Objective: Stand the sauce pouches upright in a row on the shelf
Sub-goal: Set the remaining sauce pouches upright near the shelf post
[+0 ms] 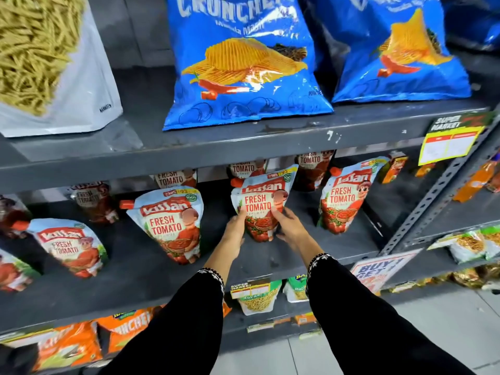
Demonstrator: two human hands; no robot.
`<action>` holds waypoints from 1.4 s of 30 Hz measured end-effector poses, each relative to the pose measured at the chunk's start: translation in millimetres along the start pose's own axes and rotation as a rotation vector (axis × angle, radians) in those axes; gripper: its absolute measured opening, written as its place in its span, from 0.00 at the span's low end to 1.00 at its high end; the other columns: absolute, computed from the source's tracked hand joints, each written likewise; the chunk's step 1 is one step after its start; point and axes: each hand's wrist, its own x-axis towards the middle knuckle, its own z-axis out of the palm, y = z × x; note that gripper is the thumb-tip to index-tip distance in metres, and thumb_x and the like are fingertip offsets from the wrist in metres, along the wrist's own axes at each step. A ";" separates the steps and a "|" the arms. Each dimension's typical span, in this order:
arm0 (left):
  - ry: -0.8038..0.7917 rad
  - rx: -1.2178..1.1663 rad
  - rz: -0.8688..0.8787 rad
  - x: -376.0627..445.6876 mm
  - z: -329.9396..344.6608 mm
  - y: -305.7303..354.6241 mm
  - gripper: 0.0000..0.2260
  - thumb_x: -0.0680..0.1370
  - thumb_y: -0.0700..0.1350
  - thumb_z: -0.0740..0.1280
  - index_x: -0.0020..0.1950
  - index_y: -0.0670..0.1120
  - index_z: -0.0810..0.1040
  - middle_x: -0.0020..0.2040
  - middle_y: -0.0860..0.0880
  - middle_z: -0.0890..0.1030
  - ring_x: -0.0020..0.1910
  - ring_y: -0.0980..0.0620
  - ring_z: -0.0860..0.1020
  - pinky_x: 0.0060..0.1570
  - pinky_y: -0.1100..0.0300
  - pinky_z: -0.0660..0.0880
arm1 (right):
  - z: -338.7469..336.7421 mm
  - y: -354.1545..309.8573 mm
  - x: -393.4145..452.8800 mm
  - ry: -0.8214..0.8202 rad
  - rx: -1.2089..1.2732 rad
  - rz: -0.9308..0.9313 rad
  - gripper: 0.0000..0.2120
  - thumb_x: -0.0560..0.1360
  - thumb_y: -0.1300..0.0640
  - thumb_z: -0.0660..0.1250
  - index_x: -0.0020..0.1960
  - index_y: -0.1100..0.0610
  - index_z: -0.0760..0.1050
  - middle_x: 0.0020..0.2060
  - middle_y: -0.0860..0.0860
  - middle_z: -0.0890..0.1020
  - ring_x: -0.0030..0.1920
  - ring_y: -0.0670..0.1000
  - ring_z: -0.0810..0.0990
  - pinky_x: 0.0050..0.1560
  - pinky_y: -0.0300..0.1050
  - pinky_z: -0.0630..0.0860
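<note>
Both hands clamp the lower half of one sauce pouch point(262, 204) mid-shelf: left hand point(236, 230) on its left edge, right hand point(287, 228) on its right edge, each grip closed on the pouch, thumbs on the front. Two-sided hold likely steadies the soft base so it settles flat and stays upright, label facing out. Pouch base touches the grey shelf point(270, 259), set back from the front edge, roughly at the middle of the shelf's length.

Front row so far: pouch toward right end point(342, 196) upright, slight lean; pouch to the left point(170, 223) tilted, spout cap pointing left; pouch further left point(69, 246) leaning more, near the left end. Gaps uneven, so the row is not done. Second row of pouches stands behind, near the back edge, partly hidden by the upper shelf point(243, 143).

Upper shelf carries blue chip bags point(243, 58); not task items.

Likely next: release and straighten the leaning ones.
</note>
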 end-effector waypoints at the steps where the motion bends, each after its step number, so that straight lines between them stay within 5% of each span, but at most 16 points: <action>1: 0.001 0.010 0.017 2.7 0.0 -2.5 0.19 0.80 0.56 0.56 0.65 0.47 0.70 0.55 0.48 0.76 0.44 0.54 0.74 0.34 0.63 0.63 | -1.0 2.9 3.4 0.005 -0.021 0.000 0.19 0.78 0.53 0.62 0.68 0.56 0.67 0.67 0.56 0.75 0.55 0.53 0.75 0.49 0.44 0.73; 4: 0.055 0.060 0.056 2.3 -2.8 -7.0 0.15 0.78 0.58 0.58 0.49 0.47 0.70 0.37 0.54 0.71 0.34 0.58 0.67 0.34 0.63 0.64 | -3.7 6.6 4.2 0.004 -0.064 -0.010 0.16 0.78 0.52 0.62 0.64 0.55 0.69 0.64 0.56 0.77 0.52 0.53 0.76 0.50 0.47 0.73; 8: 0.060 0.056 0.075 0.8 -6.4 -12.8 0.16 0.77 0.59 0.59 0.35 0.51 0.68 0.34 0.54 0.69 0.32 0.58 0.66 0.33 0.63 0.63 | -9.2 10.4 0.9 0.010 -0.089 -0.011 0.20 0.78 0.52 0.62 0.67 0.59 0.67 0.55 0.53 0.76 0.52 0.53 0.75 0.53 0.48 0.71; 16: 0.056 0.025 0.045 -4.4 -6.7 -16.5 0.15 0.77 0.59 0.59 0.36 0.52 0.66 0.36 0.55 0.69 0.34 0.58 0.66 0.35 0.63 0.64 | -8.6 14.8 -7.8 0.003 -0.050 -0.028 0.18 0.77 0.52 0.64 0.64 0.58 0.69 0.55 0.54 0.78 0.40 0.46 0.78 0.38 0.39 0.74; 20: 0.075 0.033 0.049 -9.1 -8.7 -15.7 0.15 0.77 0.60 0.60 0.35 0.52 0.66 0.35 0.55 0.67 0.33 0.58 0.65 0.34 0.64 0.64 | -8.1 17.4 -8.6 0.043 -0.049 -0.042 0.21 0.76 0.55 0.65 0.66 0.62 0.68 0.59 0.54 0.77 0.51 0.52 0.77 0.39 0.38 0.73; 23: 0.102 0.060 0.044 -11.7 -19.1 -24.5 0.18 0.76 0.61 0.59 0.34 0.51 0.66 0.35 0.53 0.67 0.33 0.57 0.66 0.34 0.62 0.64 | -3.3 24.3 -7.5 0.132 -0.052 -0.061 0.26 0.75 0.54 0.67 0.68 0.64 0.66 0.65 0.57 0.76 0.62 0.57 0.77 0.51 0.44 0.73; 25: 0.108 0.082 0.012 -14.2 -31.1 -30.1 0.19 0.76 0.61 0.58 0.36 0.47 0.69 0.37 0.50 0.70 0.36 0.54 0.69 0.40 0.59 0.68 | 3.4 31.4 -10.8 0.214 -0.113 -0.068 0.27 0.75 0.52 0.66 0.68 0.64 0.64 0.64 0.59 0.75 0.64 0.58 0.75 0.55 0.45 0.71; 28: 0.127 0.123 -0.023 -17.1 -58.3 -34.7 0.26 0.76 0.62 0.57 0.57 0.40 0.75 0.48 0.45 0.75 0.50 0.46 0.74 0.58 0.53 0.71 | 25.0 46.1 -23.6 0.355 -0.185 -0.086 0.27 0.75 0.49 0.66 0.65 0.65 0.66 0.63 0.61 0.76 0.63 0.61 0.75 0.60 0.50 0.71; 32: 0.120 0.099 -0.049 -26.8 -96.1 -35.5 0.30 0.77 0.62 0.57 0.69 0.40 0.70 0.65 0.40 0.75 0.60 0.39 0.75 0.53 0.53 0.72 | 63.3 65.0 -33.8 0.493 -0.133 -0.127 0.28 0.73 0.51 0.67 0.66 0.66 0.67 0.63 0.64 0.76 0.64 0.62 0.75 0.63 0.52 0.70; 34: 0.071 0.086 -0.063 -31.5 -126.8 -33.7 0.28 0.78 0.60 0.55 0.70 0.42 0.68 0.69 0.43 0.72 0.67 0.42 0.71 0.59 0.52 0.71 | 90.9 75.6 -38.8 0.514 -0.130 -0.145 0.30 0.73 0.51 0.67 0.70 0.65 0.64 0.65 0.64 0.75 0.65 0.62 0.74 0.65 0.50 0.69; 36: 0.021 0.118 -0.085 -30.5 -151.7 -34.5 0.28 0.79 0.60 0.53 0.69 0.41 0.69 0.63 0.43 0.76 0.62 0.44 0.73 0.60 0.52 0.69 | 112.3 80.1 -44.6 0.508 -0.141 -0.099 0.31 0.75 0.51 0.65 0.72 0.66 0.60 0.68 0.65 0.71 0.68 0.63 0.71 0.67 0.52 0.67; 39: 0.047 0.141 -0.075 -24.5 -188.7 -28.4 0.28 0.78 0.62 0.53 0.62 0.40 0.74 0.48 0.45 0.77 0.43 0.49 0.73 0.47 0.55 0.70 | 146.0 86.3 -48.5 0.381 -0.136 -0.032 0.34 0.77 0.49 0.63 0.75 0.64 0.55 0.73 0.61 0.64 0.73 0.61 0.64 0.71 0.53 0.62; 42: 0.105 0.168 -0.080 -18.4 -212.5 -20.5 0.32 0.76 0.64 0.56 0.66 0.39 0.70 0.49 0.44 0.76 0.44 0.47 0.74 0.44 0.54 0.72 | 169.1 84.7 -51.0 0.204 -0.130 -0.071 0.33 0.77 0.52 0.63 0.76 0.60 0.53 0.76 0.56 0.60 0.75 0.57 0.62 0.72 0.51 0.62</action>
